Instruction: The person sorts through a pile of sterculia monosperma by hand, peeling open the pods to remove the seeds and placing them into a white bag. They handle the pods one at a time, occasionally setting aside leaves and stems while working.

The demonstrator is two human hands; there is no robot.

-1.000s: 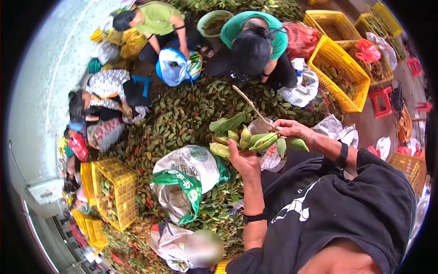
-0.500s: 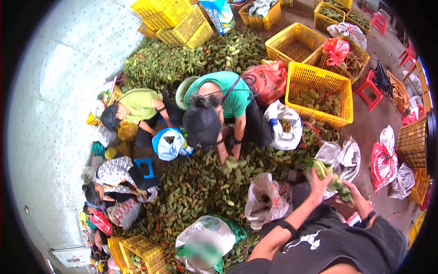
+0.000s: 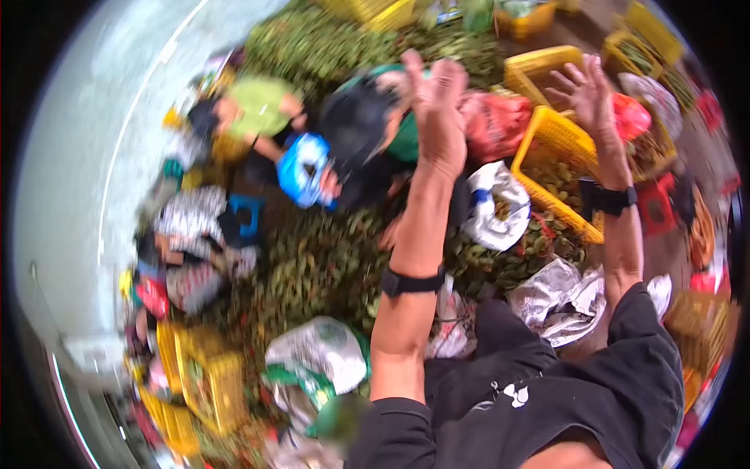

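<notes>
Both arms are raised in front of me. My left hand (image 3: 439, 109) is up with its fingers stretched out and nothing in it; it overlaps the co-worker in green in the view. My right hand (image 3: 587, 98) has its fingers spread, holds nothing, and shows against the yellow crates. Below them spreads a wide heap of green and brownish flat leaves (image 3: 312, 258). A white sack (image 3: 500, 223) with some contents stands open beyond my knees. Crumpled white sacks (image 3: 558, 301) lie by my legs.
A yellow crate (image 3: 555, 129) holds leaves, near a red bag (image 3: 500, 121). Co-workers sit around the heap, one in a lime shirt (image 3: 258, 105) by a blue-and-white bag (image 3: 303, 168). A white-and-green sack (image 3: 324, 352) and yellow crates (image 3: 211, 375) stand at lower left.
Both my hands have risen up and away from my lap and opened. The bundle of leaves they held is no longer in them. The whole view has shifted and blurred.
</notes>
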